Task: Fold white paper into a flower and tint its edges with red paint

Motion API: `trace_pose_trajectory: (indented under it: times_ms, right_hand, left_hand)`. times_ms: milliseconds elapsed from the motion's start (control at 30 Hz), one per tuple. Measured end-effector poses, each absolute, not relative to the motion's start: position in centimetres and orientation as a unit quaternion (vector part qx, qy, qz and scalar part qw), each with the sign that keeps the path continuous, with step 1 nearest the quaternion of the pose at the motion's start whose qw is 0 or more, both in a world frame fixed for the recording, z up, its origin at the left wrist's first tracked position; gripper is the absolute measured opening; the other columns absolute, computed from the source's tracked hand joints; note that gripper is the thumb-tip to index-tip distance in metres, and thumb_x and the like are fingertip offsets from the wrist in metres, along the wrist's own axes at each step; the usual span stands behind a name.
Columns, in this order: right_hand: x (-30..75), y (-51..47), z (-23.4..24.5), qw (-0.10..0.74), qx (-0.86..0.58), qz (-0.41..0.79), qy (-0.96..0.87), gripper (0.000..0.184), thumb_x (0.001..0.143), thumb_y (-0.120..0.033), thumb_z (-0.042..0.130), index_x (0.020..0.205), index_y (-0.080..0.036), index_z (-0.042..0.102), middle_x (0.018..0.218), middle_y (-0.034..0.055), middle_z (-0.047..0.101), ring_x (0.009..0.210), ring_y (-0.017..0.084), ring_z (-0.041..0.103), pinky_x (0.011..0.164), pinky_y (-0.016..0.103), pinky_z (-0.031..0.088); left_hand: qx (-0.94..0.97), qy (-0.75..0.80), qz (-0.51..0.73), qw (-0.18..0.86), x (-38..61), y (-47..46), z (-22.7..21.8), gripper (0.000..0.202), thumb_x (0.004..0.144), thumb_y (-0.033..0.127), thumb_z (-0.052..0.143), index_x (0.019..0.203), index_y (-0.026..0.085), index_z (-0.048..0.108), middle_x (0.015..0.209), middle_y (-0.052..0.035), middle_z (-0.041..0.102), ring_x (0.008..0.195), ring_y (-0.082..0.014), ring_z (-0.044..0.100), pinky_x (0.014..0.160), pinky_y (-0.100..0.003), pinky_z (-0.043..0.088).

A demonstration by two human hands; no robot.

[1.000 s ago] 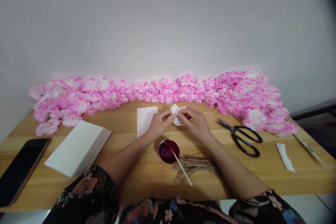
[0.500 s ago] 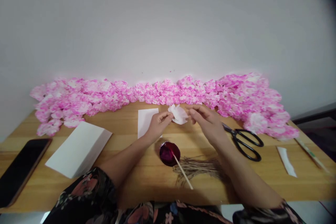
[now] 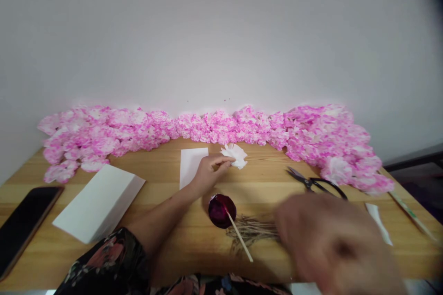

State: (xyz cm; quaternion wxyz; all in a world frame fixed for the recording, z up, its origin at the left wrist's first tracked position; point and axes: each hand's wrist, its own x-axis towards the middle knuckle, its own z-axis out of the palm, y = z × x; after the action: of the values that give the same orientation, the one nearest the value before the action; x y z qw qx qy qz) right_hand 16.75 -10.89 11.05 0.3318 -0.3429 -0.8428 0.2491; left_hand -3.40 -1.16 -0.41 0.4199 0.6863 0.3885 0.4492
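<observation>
Right hand (image 3: 334,244) withdrew, partly hiding twine (image 3: 249,230), scissors (image 3: 311,181); left hand (image 3: 207,173) pinches flower (image 3: 236,154).

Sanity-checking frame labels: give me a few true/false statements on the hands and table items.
1. The left hand pinches a white paper flower. True.
2. The right hand grips the scissors. False: the scissors lie on the table; the blurred hand is nearer the camera.
3. A stick rests in the dark red cup. True.
4. The phone lies at the table's right end. False: left end.
</observation>
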Motion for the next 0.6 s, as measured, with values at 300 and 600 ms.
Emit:
trace_pose_trajectory:
  times_ms: [300,600]
  right_hand:
    - [15.4,-3.2,3.6,0.346,-0.467,0.031,-0.813,0.018,0.092,-0.030,0.056,0.097,-0.016,0.067,0.092,0.0090,0.070,0.087,0.021,0.064,0.075,0.032,0.050]
    - [15.5,-3.0,3.0,0.345,-0.493,0.100,-0.792,0.017,0.091,-0.023,0.053,0.093,-0.019,0.070,0.087,0.0064,0.071,0.078,0.018,0.065,0.066,0.028,0.049]
  left_hand:
    - [0.736,0.365,0.448,0.353,-3.4,-1.2,-0.3,0.023,0.086,0.021,0.055,0.094,0.014,0.075,0.081,-0.0082,0.074,0.074,-0.0168,0.066,0.068,-0.026,0.050]
    - [0.729,0.392,0.435,0.354,-3.1,-1.2,-0.4,0.023,0.088,0.026,0.055,0.092,0.017,0.075,0.081,-0.0060,0.074,0.072,-0.0156,0.065,0.067,-0.025,0.048]
